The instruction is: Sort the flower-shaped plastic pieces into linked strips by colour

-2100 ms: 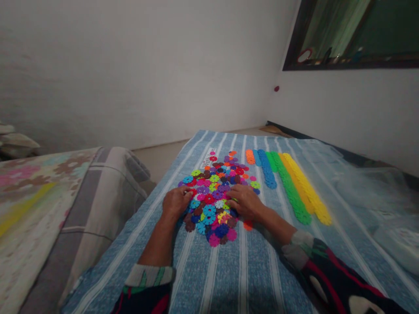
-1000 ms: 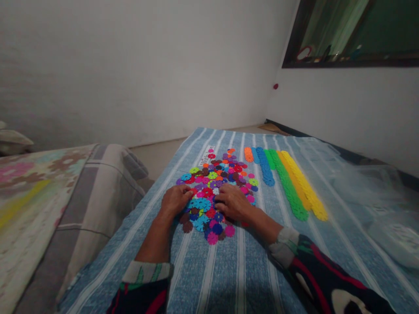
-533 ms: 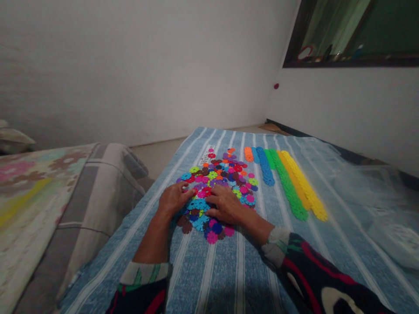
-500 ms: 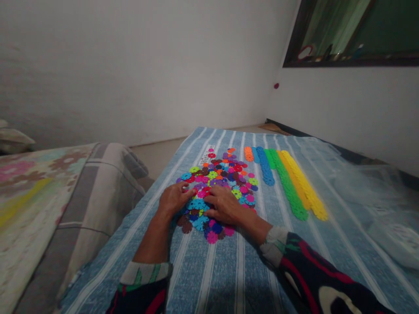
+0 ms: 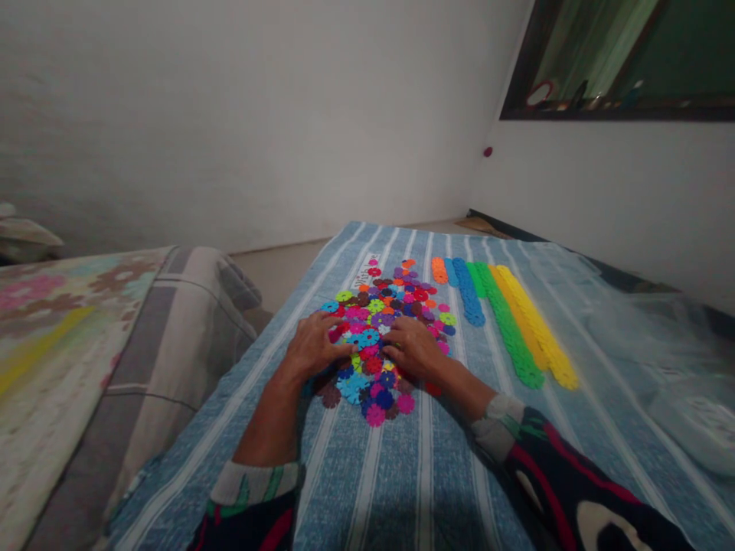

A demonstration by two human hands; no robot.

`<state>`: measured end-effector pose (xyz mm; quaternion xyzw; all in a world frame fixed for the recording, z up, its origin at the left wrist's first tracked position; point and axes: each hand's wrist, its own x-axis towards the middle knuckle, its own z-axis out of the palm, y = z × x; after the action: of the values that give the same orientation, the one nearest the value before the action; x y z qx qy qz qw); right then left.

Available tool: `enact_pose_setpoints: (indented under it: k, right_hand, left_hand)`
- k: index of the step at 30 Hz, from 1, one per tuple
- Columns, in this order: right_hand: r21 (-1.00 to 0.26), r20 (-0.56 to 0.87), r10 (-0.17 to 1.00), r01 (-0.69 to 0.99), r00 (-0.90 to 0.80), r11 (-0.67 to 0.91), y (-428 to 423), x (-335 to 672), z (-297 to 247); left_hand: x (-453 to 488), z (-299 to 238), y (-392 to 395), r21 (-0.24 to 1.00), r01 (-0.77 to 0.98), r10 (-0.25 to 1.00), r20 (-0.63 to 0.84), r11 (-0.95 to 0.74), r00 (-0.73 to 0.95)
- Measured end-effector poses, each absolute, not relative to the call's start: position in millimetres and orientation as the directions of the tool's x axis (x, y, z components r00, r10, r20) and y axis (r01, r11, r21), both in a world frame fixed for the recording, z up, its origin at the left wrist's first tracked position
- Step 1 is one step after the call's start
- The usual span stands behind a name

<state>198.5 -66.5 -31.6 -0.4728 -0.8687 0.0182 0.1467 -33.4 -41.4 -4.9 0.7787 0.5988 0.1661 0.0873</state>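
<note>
Cloth, striped, spans the lower centre, bearing a mixed disc pile mid-frame and, to its right, single-colour rows seemingly separated to stay unmixed, while the left hand, loosely spread, and the right hand, curled, grip unclear, flank the pile, apparently for easy reach.

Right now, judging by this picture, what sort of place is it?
Probably a room in a home: a striped cloth, a flowered cover at the left and what looks like a dark-framed window suggest it.
</note>
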Motion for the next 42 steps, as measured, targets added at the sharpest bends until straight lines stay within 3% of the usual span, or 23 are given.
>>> enact_pose_setpoints:
  k: [8,18,29,32,39,42]
  right_hand:
    - [-0.230,0.311,0.710,0.675,-0.631,0.701,-92,222,-38]
    - [-0.253,0.315,0.753,0.714,-0.578,0.653,-106,225,-33]
    - [-0.206,0.254,0.797,0.775,-0.548,0.598,-110,199,-32]
    - [-0.272,0.268,0.796,0.751,-0.542,0.602,-108,199,-30]
    - [-0.623,0.335,0.847,0.578,-0.412,0.527,-103,192,-26]
    - [-0.689,0.368,0.861,0.519,-0.350,0.506,-100,190,-23]
  left_hand:
    - [-40,-14,-38,0.326,0.906,0.960,0.032,-0.272,0.277]
    - [-43,-6,-38,0.365,0.893,0.952,-0.055,-0.262,0.302]
    - [-52,-10,-36,0.599,0.773,0.962,-0.013,-0.210,0.272]
    - [-52,-10,-36,0.612,0.762,0.962,-0.011,-0.211,0.275]
    - [-56,-10,-29,0.609,0.754,0.955,0.025,-0.248,0.294]
    - [-56,-9,-25,0.582,0.771,0.956,0.042,-0.260,0.291]
